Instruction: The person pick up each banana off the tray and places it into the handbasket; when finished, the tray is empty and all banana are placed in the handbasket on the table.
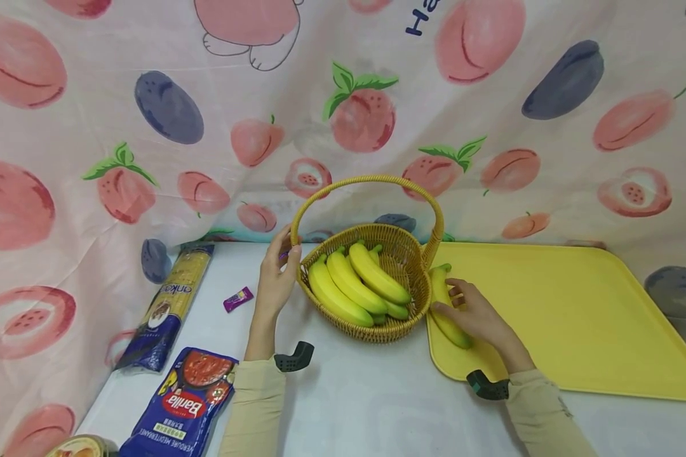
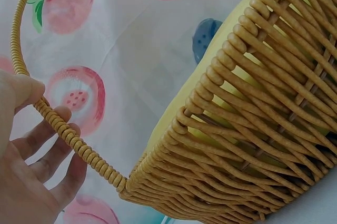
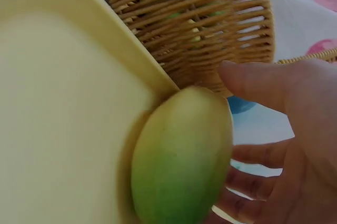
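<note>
A wicker basket with an arched handle holds several yellow bananas. At the basket's left side, my left hand grips the base of the handle; in the left wrist view its thumb and fingers lie on either side of the woven handle. To the right, a single banana lies on the left end of a yellow tray. My right hand is beside this banana, its thumb and fingers spread in the right wrist view, fingertips close against the banana's side.
On the left of the white table lie a pasta pack, a small purple packet and a blue Barilla sauce pouch. A jar lid shows at the bottom left corner. A fruit-print cloth hangs behind the table.
</note>
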A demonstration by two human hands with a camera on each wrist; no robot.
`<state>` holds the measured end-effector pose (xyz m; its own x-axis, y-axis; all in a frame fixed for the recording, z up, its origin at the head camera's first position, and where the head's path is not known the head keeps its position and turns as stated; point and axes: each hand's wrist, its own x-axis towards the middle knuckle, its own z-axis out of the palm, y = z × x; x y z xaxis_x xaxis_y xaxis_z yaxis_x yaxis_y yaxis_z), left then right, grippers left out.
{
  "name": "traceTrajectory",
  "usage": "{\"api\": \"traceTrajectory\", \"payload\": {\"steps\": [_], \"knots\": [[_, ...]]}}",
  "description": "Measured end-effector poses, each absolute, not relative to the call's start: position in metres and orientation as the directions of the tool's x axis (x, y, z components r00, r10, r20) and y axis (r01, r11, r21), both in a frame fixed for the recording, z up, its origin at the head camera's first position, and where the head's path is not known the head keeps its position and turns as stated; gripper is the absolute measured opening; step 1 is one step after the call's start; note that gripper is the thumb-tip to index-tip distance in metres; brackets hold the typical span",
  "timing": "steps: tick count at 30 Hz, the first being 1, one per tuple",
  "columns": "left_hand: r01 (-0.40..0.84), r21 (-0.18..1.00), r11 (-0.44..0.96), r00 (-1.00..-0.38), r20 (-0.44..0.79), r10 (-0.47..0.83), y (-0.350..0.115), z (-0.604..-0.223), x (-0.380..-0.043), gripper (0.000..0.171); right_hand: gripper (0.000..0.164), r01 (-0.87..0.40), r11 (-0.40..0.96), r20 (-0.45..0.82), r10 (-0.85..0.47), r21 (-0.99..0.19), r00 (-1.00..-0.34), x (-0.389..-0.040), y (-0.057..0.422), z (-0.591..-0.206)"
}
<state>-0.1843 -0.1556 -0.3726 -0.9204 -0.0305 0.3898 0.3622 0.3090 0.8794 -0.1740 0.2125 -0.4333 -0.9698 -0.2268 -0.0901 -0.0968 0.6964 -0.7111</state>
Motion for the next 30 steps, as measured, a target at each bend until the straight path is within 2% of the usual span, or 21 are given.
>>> {"api": "traceTrajectory", "payload": {"steps": [8,16,30], "knots": [[0.362,0.876,0.319,-0.920,0.390,-0.030,-0.153,-0.363,-0.177,0.044,0.084,-0.079,0.767,-0.121,-0.200,-0.637,-0.972,-0.179,0.205,-0.434],[0.354,0.880,0.316,-0.925,0.380,-0.023,-0.153,-0.364,-0.177,0.045,0.086,-0.030,0.759,-0.168,-0.182,-0.651,-0.969,-0.175,0.208,-0.434],[0.353,0.882,0.311,-0.925,0.379,-0.024,-0.153,-0.365,-0.175,0.046,0.085,-0.073,0.751,-0.100,-0.183,-0.657,-0.978,-0.148,0.213,-0.423]]}}
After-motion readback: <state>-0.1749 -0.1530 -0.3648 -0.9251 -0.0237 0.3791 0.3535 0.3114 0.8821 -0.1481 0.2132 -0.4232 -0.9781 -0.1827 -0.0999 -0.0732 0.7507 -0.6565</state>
